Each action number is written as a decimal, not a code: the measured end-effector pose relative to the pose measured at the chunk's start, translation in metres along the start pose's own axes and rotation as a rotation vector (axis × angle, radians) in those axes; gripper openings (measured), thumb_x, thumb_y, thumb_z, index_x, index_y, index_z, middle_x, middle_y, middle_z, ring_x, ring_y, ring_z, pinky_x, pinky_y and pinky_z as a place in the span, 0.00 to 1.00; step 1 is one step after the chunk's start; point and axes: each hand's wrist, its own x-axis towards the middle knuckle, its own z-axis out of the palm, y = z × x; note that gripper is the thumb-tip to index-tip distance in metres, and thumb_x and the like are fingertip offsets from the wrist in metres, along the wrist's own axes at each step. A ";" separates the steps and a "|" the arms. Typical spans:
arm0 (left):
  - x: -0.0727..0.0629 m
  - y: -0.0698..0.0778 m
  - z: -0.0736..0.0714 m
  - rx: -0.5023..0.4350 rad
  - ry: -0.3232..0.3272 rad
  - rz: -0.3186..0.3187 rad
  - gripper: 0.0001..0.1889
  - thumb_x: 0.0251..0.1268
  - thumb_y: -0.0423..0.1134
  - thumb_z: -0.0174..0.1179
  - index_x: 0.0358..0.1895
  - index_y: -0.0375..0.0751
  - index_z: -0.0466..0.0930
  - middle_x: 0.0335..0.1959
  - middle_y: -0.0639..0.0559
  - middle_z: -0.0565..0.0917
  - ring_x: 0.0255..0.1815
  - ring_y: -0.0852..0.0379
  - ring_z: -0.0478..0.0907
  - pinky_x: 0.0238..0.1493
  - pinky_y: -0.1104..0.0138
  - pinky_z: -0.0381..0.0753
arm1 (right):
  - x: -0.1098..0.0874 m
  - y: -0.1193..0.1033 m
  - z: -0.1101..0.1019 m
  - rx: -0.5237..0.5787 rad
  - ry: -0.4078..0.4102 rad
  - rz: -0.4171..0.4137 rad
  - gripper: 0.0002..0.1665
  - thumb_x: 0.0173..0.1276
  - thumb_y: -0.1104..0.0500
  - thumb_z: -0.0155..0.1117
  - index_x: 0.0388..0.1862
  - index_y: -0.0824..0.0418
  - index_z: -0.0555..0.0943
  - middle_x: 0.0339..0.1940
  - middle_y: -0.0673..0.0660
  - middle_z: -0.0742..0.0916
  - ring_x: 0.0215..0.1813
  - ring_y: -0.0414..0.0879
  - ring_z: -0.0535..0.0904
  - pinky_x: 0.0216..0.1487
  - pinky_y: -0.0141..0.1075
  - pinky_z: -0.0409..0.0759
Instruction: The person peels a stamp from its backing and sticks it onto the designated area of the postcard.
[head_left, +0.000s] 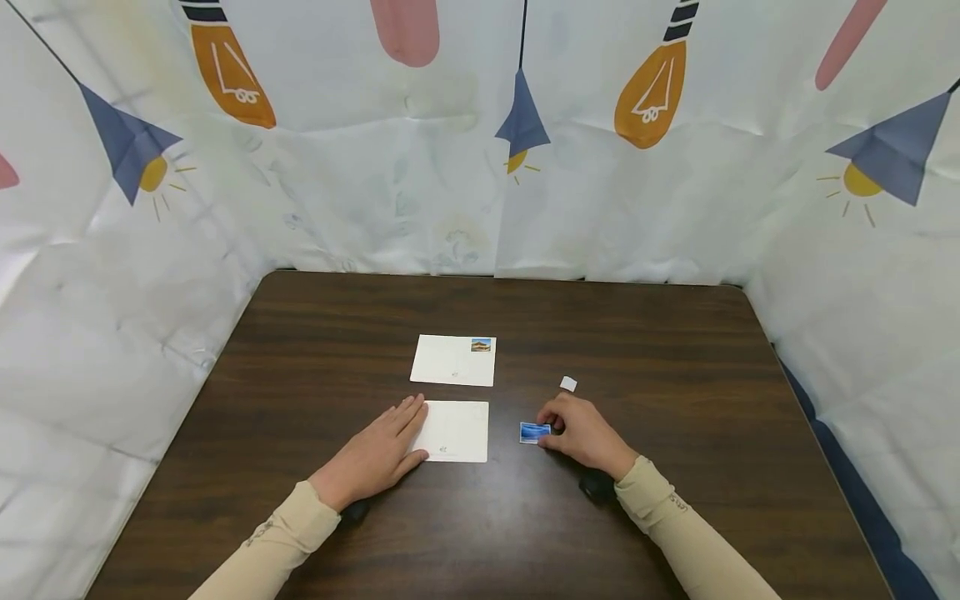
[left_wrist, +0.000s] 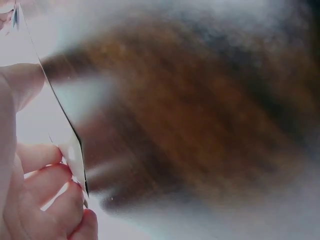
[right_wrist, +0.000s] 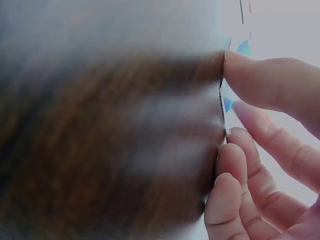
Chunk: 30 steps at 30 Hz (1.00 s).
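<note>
My left hand (head_left: 378,450) lies with straight fingers over the left edge of a blank white card (head_left: 457,429), thumb near its lower edge. The left wrist view shows the thin edge of this card (left_wrist: 67,127) beside the fingertips. To the right of the card, my right hand (head_left: 581,433) holds a small blue postage stamp (head_left: 533,432) by its right end, between thumb and finger. Up close, bits of the blue stamp (right_wrist: 228,104) show at the thumb and index fingertip; the other fingers are curled below.
Behind the blank card lies a second white card (head_left: 450,362) with a colourful stamp (head_left: 481,345) in its upper right corner. A small white piece (head_left: 568,383) sits just beyond my right hand. Printed white curtains (head_left: 450,192) surround the dark wooden table (head_left: 315,333).
</note>
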 end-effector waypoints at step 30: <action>-0.001 0.001 -0.002 -0.023 -0.033 -0.017 0.37 0.77 0.52 0.58 0.77 0.29 0.64 0.80 0.34 0.66 0.81 0.40 0.66 0.79 0.49 0.71 | -0.005 -0.003 0.004 0.054 0.044 -0.023 0.09 0.62 0.61 0.79 0.38 0.50 0.88 0.33 0.44 0.84 0.34 0.33 0.75 0.36 0.26 0.78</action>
